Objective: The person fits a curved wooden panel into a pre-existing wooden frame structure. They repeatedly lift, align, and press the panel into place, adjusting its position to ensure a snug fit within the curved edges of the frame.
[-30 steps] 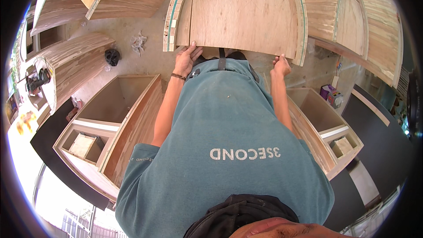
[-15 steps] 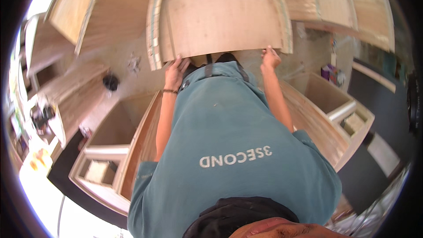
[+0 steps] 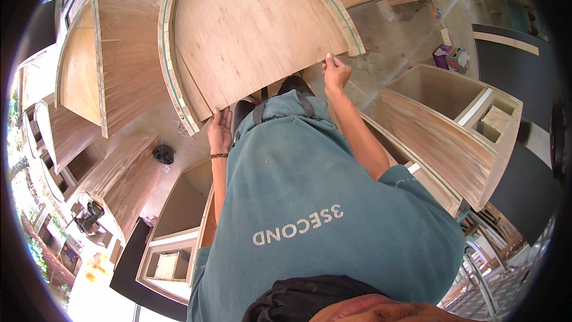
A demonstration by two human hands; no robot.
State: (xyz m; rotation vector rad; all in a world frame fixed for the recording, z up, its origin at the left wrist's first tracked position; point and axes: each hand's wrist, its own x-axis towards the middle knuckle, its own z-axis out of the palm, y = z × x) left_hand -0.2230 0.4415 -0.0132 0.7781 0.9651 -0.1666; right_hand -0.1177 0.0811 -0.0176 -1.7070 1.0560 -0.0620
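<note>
A large plywood cabinet (image 3: 256, 30) with a pale flat panel and raised, layered side edges lies in front of me, its lower edge near my legs. My left hand (image 3: 220, 133), a dark bracelet on its wrist, is at the near left corner. Its thumb side is against the edge, while the other fingers stretch upward with the palm partly showing. At the near right end of the same edge, my right hand (image 3: 337, 75) pinches the wood, its fingers curled and the thumb up. The cabinet's far end runs out of view.
Similar wooden cabinets stand around me: one at left (image 3: 128, 53), one with compartments at right (image 3: 441, 125), another at lower left (image 3: 179, 232). A black bag (image 3: 162, 154) lies on the floor at left. A purple box (image 3: 442, 56) sits at right, near dark panels (image 3: 506, 71).
My view has turned, and the cabinet now sits tilted, its left corner nearer me and its right corner farther away. Both hands have moved left in view, staying at its edge.
</note>
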